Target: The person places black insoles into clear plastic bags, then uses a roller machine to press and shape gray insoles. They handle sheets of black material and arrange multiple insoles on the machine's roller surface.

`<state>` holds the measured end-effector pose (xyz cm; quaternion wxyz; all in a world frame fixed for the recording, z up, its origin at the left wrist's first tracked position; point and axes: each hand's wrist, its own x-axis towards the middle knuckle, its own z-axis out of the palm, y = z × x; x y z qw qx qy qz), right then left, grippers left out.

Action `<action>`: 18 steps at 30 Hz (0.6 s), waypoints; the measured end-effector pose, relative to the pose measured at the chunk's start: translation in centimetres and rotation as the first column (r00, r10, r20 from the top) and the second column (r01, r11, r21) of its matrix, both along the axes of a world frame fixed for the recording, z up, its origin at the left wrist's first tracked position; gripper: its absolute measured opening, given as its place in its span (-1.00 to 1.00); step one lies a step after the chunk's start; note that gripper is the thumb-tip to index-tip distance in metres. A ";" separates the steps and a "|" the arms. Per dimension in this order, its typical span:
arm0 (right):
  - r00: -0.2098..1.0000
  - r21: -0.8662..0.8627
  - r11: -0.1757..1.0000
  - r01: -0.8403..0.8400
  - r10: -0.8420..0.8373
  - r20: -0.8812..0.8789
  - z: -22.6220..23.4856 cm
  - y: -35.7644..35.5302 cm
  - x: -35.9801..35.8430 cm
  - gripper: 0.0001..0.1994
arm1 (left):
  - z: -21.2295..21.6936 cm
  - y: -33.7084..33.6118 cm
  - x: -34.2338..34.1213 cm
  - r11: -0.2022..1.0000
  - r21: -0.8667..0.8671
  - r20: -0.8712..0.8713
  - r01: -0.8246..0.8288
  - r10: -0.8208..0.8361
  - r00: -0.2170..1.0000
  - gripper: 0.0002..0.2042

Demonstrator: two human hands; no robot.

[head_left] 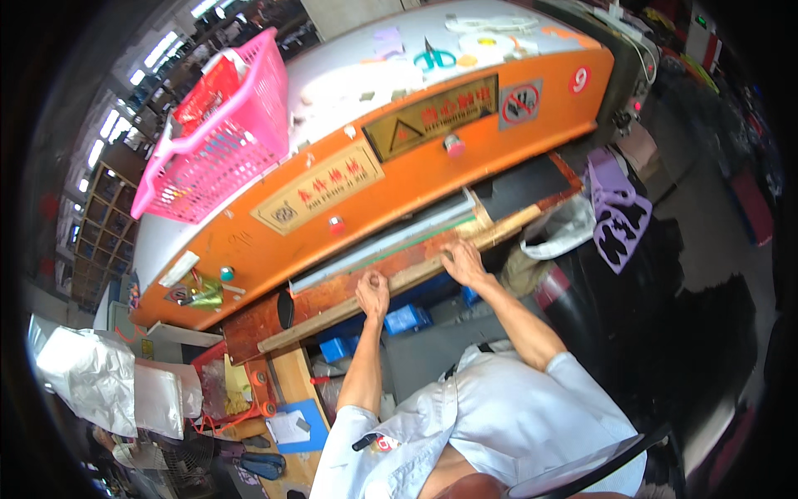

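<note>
A long reddish-brown wooden board (316,301) with a pale front rail lies along the opening of an orange machine (316,195). On the board rest a light grey bar (378,241) and a thin green strip. My left hand (372,294) is closed at the front edge of the board, fingers curled over it. Farther right, my right hand (463,263) grips the same edge, fingertips bent onto the wood. What lies under the fingers is partly hidden. A flat black sheet (524,188) covers the board's right end; a small black oval piece (285,309) lies toward its left.
A pink basket (220,141) and teal-handled scissors (434,58) sit on the machine's top. Red buttons (336,224) stick out of its front. Blue boxes (407,318) are beneath the board. Purple cut-out sheets (619,220) hang at right; silver foil (87,378) stands at left.
</note>
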<state>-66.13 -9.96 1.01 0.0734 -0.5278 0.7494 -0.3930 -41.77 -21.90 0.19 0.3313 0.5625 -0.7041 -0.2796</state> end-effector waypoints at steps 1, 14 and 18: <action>1.000 -0.046 0.999 -0.007 0.006 -0.030 -0.2 0.6 0.2 -0.75 | 0.0 0.6 0.2 0.999 0.052 -0.025 0.011 -0.010 1.000 -0.85; 0.977 -0.017 0.987 0.161 -0.162 -0.141 4.9 1.0 6.1 -0.31 | 4.2 6.2 -3.9 0.915 -0.188 -0.113 0.356 -0.380 0.918 -0.59; 0.993 0.043 0.993 0.114 -0.114 -0.011 5.0 2.1 6.0 -0.32 | 4.3 8.1 -5.3 0.903 0.004 0.019 0.429 -0.429 0.903 -0.50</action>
